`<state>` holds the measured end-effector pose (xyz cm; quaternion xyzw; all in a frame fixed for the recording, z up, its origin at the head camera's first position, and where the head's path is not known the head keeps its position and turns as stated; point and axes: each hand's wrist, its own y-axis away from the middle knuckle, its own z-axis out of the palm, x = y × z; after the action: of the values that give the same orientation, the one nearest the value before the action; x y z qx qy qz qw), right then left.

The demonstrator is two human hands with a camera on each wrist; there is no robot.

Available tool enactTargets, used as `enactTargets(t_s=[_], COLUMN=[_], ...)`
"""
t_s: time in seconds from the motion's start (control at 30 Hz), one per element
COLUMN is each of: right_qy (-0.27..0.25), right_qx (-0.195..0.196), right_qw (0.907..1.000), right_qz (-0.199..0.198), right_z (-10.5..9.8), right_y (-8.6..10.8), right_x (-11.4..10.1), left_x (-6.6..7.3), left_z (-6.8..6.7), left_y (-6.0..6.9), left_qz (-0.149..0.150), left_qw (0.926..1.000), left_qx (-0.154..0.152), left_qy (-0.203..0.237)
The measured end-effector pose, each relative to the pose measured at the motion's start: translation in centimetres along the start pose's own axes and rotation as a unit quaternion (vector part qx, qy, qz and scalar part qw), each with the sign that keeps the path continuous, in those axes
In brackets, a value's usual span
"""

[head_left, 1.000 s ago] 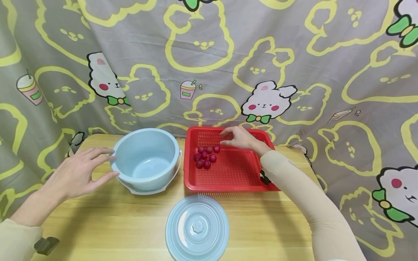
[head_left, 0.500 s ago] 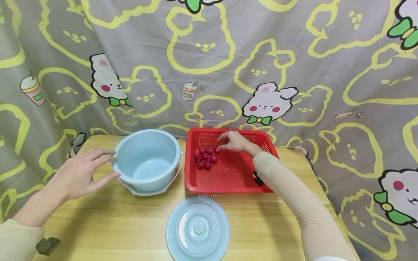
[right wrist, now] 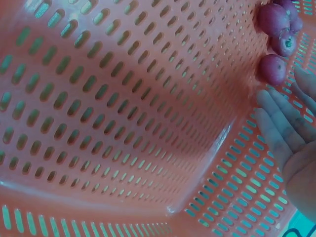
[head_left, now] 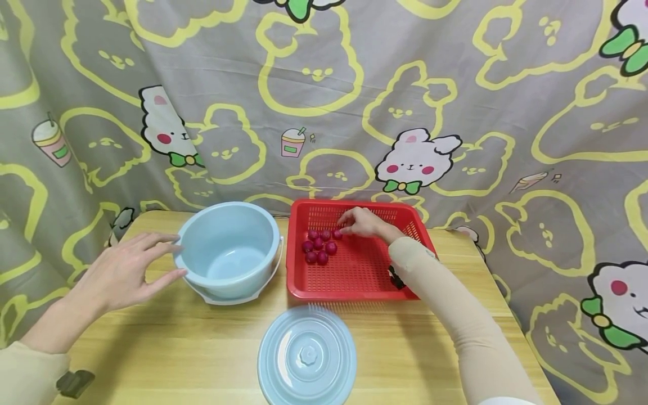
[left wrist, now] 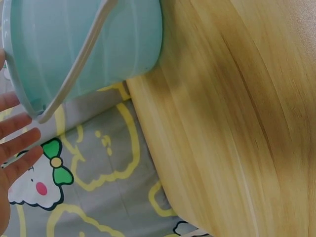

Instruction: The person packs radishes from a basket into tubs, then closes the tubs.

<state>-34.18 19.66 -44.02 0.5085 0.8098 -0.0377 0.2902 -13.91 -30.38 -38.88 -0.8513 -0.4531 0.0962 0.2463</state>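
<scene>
The right hand [head_left: 365, 223] [right wrist: 292, 136] is inside the red basket [head_left: 359, 295] [right wrist: 123, 118], fingers slightly bent beside the rightmost of several small purple-red onions [head_left: 322, 257] [right wrist: 272, 69]. In the right wrist view the fingertips are just short of the nearest onion; no grip on it shows. At the light blue bucket [head_left: 228, 284] [left wrist: 118, 44], the left hand [head_left: 118, 273] [left wrist: 17, 145] has its fingers spread, fingertips at the left rim. Nothing is in that hand. The bucket looks empty inside, its handle [left wrist: 81, 59] hanging down.
A round light blue lid [head_left: 307, 357] lies on the wooden table [head_left: 202, 349] [left wrist: 237, 148], in front of the bucket and basket. Behind the table hangs a grey patterned curtain [head_left: 314, 56] [left wrist: 103, 158]. The basket stands to the right of the bucket.
The right hand has moved left and down within the basket, close to the rightmost onion. The left hand keeps its place at the bucket rim.
</scene>
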Motion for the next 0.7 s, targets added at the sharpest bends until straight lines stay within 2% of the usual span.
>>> enactTargets(t_s=[0.23,0.5,0.7], right_qy=[0.009,0.020,0.037], right_qx=[-0.020,-0.013,-0.015], right_qw=[0.9997,0.9995,0.9992], right_qz=[0.004,-0.020,-0.008], right_z=[0.7,0.8,1.2], right_y=[-0.2,-0.5,-0.8], right_x=[0.0,-0.5,-0.6], left_x=[0.0,-0.1,-0.1], left_z=[0.1,0.1,0.1], left_y=[0.1,0.2,0.2], left_qz=[0.000,0.002,0.001], left_qw=[1.0000,1.0000,1.0000], left_qx=[0.003,0.008,0.006], left_qy=[-0.002,-0.002,-0.002])
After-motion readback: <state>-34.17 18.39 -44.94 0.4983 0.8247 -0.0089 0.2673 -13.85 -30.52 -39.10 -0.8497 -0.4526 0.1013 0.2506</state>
